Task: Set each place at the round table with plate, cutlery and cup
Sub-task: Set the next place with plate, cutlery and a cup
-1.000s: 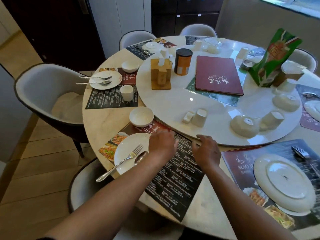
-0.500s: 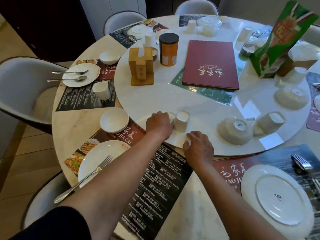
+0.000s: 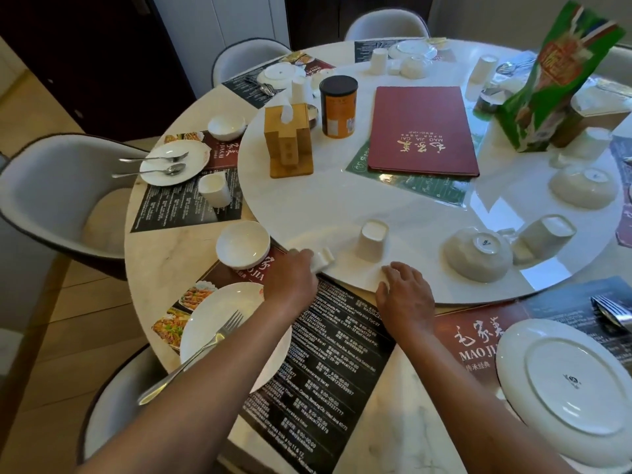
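Inverted white ceramic cup (image 3: 372,239) sits on turntable edge btwn hands. Left hand (image 3: 292,282) grips small white rest (image 3: 321,260); right hand (image 3: 403,299) flat, holding nothing. Cup prob light, slick, chippable; grab around sides.

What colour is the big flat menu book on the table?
The menu book is dark red with gold writing, seen in the head view.

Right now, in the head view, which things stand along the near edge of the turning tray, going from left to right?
Left hand on a small white holder → upside-down cup → right hand on the tray's rim → upside-down bowl → tipped cup.
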Tool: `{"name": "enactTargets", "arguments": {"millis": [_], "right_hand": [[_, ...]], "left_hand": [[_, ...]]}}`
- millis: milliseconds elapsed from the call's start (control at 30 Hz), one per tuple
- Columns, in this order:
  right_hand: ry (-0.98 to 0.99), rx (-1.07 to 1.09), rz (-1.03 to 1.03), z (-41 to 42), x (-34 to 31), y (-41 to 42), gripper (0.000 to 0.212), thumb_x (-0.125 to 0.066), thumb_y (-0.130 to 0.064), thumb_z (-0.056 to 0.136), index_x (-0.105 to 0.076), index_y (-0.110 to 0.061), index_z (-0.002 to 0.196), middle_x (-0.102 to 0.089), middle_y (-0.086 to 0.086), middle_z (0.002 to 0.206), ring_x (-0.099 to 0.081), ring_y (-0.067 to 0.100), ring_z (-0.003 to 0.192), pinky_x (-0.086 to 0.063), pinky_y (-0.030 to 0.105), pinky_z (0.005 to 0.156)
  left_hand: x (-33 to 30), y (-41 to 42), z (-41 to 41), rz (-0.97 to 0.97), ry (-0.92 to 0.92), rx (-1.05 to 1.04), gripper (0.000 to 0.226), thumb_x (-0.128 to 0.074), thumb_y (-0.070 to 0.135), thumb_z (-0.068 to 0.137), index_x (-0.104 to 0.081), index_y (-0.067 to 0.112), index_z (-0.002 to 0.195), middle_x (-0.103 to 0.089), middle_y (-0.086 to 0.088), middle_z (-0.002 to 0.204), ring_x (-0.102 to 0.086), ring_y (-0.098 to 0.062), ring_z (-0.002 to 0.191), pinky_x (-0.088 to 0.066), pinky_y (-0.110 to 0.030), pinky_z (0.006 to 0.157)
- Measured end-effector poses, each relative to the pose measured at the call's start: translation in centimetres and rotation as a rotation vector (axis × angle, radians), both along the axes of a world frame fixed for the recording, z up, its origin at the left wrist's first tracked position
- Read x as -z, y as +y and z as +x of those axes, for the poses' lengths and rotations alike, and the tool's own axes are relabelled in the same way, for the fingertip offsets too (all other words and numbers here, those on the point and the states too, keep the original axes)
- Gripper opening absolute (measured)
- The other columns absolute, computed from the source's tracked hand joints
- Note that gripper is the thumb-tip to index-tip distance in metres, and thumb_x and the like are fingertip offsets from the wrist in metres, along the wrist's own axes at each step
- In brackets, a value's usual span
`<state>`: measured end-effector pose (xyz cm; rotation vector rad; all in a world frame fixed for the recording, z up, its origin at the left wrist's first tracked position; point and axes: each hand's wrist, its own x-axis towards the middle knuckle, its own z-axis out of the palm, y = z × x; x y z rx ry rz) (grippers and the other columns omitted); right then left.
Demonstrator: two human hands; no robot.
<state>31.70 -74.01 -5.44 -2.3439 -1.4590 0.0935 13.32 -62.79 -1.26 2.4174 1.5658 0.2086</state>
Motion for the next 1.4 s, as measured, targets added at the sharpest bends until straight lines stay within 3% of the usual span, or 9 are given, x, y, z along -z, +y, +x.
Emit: {"name": "enactTargets", "arguments": {"millis": [100, 233, 400, 567, 1167, 1300, 1400], "right_hand": [[0.003, 0.027, 0.008, -1.6, -0.2, -1.3, 0.032, -0.065, -0.027, 0.089, -0.068, -0.015, 0.118, -0.064, 0.006, 0.127, -0.055, 0.028, 0.120, -0.047, 0.044, 0.096], [-0.044, 0.000, -0.021, -4.8, 0.0, -4.5, 0.029, -0.069, -0.038, 0.085, -0.070, -0.024, 0.110, -0.063, -0.001, 0.110, -0.055, 0.022, 0.105, -0.047, 0.039, 0.086], [0.057, -0.046, -0.166, -6.5, 0.2, -7.2, 0.046, -0.058, -0.052, 0.091, -0.059, -0.034, 0.133, -0.055, -0.009, 0.129, -0.049, 0.014, 0.118, -0.046, 0.034, 0.098], [0.091, -0.055, -0.196, -6.5, -0.7, -7.5, 0.047, -0.060, -0.051, 0.092, -0.057, -0.034, 0.136, -0.052, -0.011, 0.134, -0.046, 0.013, 0.123, -0.044, 0.032, 0.100], [0.044, -0.098, -0.212, -5.7, -0.6, -7.0, 0.043, -0.059, -0.052, 0.090, -0.062, -0.031, 0.127, -0.057, -0.008, 0.126, -0.051, 0.015, 0.113, -0.047, 0.033, 0.093], [-0.007, -0.030, -0.097, -4.7, -1.9, -4.8, 0.030, -0.060, -0.045, 0.091, -0.068, -0.024, 0.111, -0.061, -0.002, 0.105, -0.057, 0.018, 0.097, -0.047, 0.034, 0.080], [-0.079, 0.003, -0.006, -3.0, -3.5, -1.9, 0.039, -0.065, -0.041, 0.087, -0.063, -0.020, 0.120, -0.058, 0.003, 0.112, -0.054, 0.022, 0.100, -0.047, 0.037, 0.079]], "left_hand": [[0.5, -1.8, -2.6, 0.021, -0.028, 0.100, 0.034, -0.063, 0.015, 0.088, -0.064, 0.023, 0.121, -0.066, 0.001, 0.112, -0.062, -0.024, 0.098, -0.053, -0.038, 0.076], [1.4, -2.7, -4.5, 0.030, 0.030, 0.232, 0.040, -0.060, 0.006, 0.086, -0.065, 0.027, 0.120, -0.067, 0.005, 0.112, -0.061, -0.022, 0.103, -0.053, -0.039, 0.076], [1.6, -3.1, -4.0, 0.084, 0.114, 0.336, 0.045, -0.057, -0.002, 0.085, -0.066, 0.027, 0.118, -0.069, 0.005, 0.111, -0.061, -0.021, 0.101, -0.051, -0.036, 0.075], [1.7, -2.8, -3.0, 0.083, 0.158, 0.409, 0.045, -0.057, -0.001, 0.083, -0.066, 0.027, 0.117, -0.068, 0.004, 0.111, -0.062, -0.023, 0.101, -0.051, -0.037, 0.077], [2.3, -2.7, -2.0, 0.065, 0.167, 0.404, 0.050, -0.055, -0.001, 0.084, -0.061, 0.024, 0.127, -0.063, 0.002, 0.117, -0.062, -0.025, 0.104, -0.053, -0.041, 0.080], [2.8, -3.2, -2.2, 0.097, 0.148, 0.320, 0.067, -0.068, 0.004, 0.083, -0.047, 0.021, 0.144, -0.056, -0.006, 0.135, -0.058, -0.029, 0.114, -0.055, -0.041, 0.083], [2.6, -5.4, -2.7, 0.082, 0.130, 0.215, 0.073, -0.073, 0.018, 0.082, -0.040, 0.021, 0.147, -0.052, -0.005, 0.136, -0.052, -0.026, 0.120, -0.054, -0.040, 0.085]]}}
